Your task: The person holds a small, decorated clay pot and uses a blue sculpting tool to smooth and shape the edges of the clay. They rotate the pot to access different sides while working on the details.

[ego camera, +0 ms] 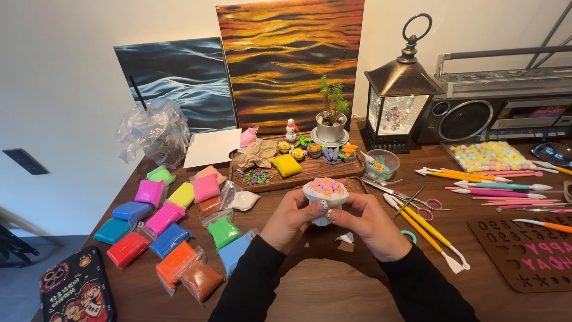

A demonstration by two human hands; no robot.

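Note:
Both hands hold a small white clay pot (325, 197) topped with pink flower shapes, just above the wooden table (322, 280). My left hand (290, 219) cups its left side from below. My right hand (368, 223) wraps the right side, thumb pressed on the pot's front. Black sleeves cover both forearms. A small white clay scrap (345, 238) lies on the table under my right hand.
Several bright clay packets (173, 226) lie at left. A wooden tray (298, 167) with small clay figures and a potted plant (331, 122) sits behind. Modelling tools and scissors (429, 209) lie right, beside a brown letter mould (530, 256), lantern (400, 95) and radio (500, 107).

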